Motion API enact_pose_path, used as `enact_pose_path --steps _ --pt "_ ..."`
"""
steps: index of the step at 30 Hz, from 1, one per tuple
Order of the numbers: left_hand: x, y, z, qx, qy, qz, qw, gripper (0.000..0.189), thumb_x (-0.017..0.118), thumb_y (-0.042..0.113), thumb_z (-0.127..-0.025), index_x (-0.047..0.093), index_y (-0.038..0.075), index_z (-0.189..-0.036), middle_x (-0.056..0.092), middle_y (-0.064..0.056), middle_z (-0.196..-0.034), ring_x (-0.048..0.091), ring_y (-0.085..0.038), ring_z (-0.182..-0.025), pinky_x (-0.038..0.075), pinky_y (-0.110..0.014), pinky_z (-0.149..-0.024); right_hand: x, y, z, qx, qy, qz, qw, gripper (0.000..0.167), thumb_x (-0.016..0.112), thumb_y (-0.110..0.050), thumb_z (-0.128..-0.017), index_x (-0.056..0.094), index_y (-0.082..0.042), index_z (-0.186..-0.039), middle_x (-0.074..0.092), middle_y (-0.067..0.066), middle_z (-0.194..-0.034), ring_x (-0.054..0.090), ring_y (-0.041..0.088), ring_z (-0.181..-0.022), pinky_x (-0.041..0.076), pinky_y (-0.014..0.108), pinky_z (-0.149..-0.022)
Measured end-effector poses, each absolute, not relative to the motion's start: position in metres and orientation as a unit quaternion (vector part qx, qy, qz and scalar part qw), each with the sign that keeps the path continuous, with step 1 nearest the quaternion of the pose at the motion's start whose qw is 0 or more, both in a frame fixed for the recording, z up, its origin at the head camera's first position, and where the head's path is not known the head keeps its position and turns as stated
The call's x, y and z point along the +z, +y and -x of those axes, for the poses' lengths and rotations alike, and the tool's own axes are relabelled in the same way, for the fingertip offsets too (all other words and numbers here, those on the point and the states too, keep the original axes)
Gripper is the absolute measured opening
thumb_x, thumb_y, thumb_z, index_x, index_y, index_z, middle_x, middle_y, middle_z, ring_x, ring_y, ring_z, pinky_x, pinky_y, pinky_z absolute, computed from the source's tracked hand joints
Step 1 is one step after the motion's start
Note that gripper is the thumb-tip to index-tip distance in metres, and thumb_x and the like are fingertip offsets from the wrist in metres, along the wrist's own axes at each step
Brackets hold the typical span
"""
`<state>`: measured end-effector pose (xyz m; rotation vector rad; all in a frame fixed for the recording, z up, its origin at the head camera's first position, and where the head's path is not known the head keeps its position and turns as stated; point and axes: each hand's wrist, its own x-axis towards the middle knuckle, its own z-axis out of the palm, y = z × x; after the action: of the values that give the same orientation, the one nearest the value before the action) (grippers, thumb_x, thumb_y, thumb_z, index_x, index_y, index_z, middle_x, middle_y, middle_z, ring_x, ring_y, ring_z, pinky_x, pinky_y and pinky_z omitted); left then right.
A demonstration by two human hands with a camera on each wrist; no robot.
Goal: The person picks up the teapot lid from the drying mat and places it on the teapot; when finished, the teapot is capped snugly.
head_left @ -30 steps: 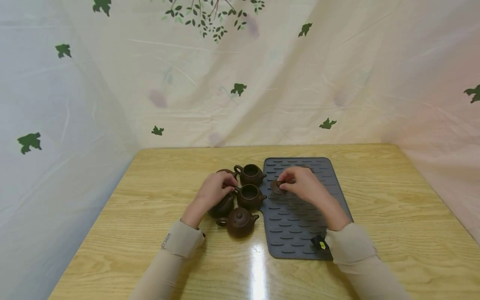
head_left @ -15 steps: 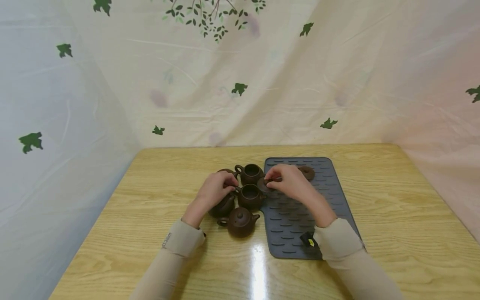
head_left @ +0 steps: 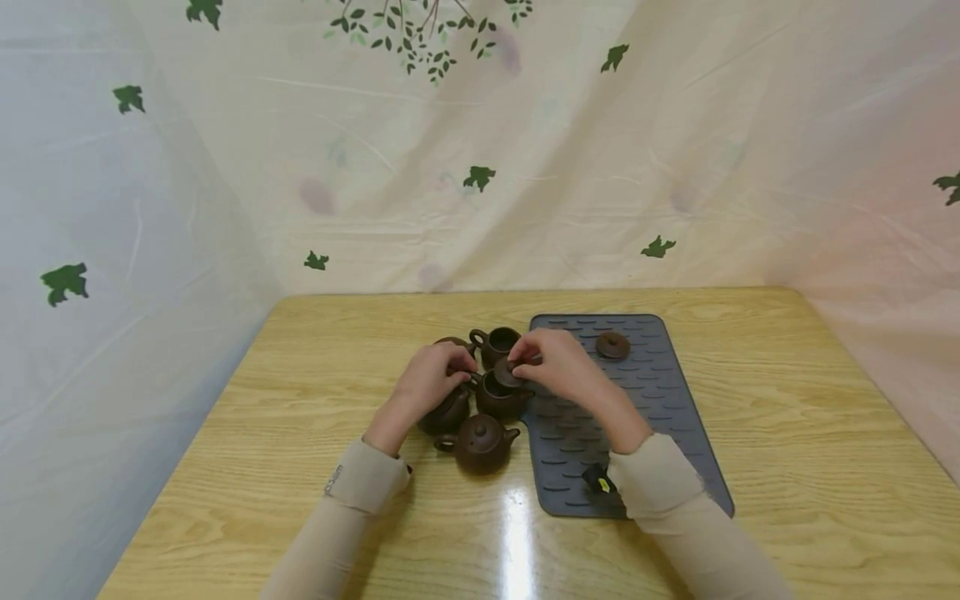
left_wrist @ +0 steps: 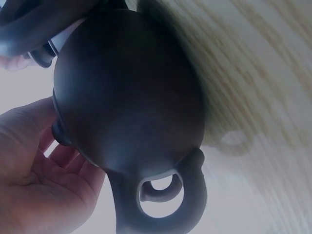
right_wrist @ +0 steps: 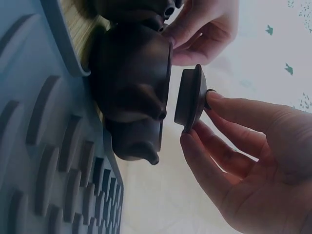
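My right hand pinches a dark brown teapot lid by its knob. In the head view the lid overlaps the opening of the middle teapot; the right wrist view shows a gap between lid and rim. My left hand pinches the handle side of that same lidless teapot, its fingertips partly hiding the handle. Below the left hand stands a teapot with its lid on. Behind the middle teapot is another open teapot. At the front sits a lidded teapot.
A dark grey ridged mat lies right of the teapots on the wooden table. A second round lid rests near the mat's back edge. Another teapot is partly hidden behind the left hand. Printed cloth hangs behind the table.
My right hand has carried the lid leftward from above the mat to over the middle teapot, uncovering the second lid. My left hand has stayed in place.
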<state>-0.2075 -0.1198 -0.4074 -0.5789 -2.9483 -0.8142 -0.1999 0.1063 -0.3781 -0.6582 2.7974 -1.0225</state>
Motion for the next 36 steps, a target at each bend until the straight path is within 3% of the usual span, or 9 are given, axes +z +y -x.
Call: enact_pose_path --steps 20,36 --pt "-0.404 -0.119 0.209 -0.251 -0.950 0.185 0.015 0.008 0.072 0.007 -0.090 0.075 0.014 -0.093 0.072 -0.003 -0.096 0.070 -0.018 -0.090 0.059 -0.035 -0.082 -0.387 0.087 0.198 -0.321 0.922 0.203 0.070 0.011 0.073 -0.016 -0.091 0.072 -0.015 -0.102 0.068 0.003 -0.107 0.066 0.018 -0.097 0.057 0.035 -0.082" --pt "-0.394 -0.119 0.213 -0.262 -0.943 0.203 0.020 0.004 0.072 0.009 -0.091 0.074 0.009 -0.095 0.074 -0.004 -0.096 0.070 -0.019 -0.090 0.058 -0.037 -0.083 -0.387 0.096 0.197 -0.339 0.915 0.216 0.046 0.013 0.072 -0.015 -0.092 0.072 -0.013 -0.104 0.069 0.005 -0.109 0.067 0.021 -0.100 0.057 0.038 -0.086"
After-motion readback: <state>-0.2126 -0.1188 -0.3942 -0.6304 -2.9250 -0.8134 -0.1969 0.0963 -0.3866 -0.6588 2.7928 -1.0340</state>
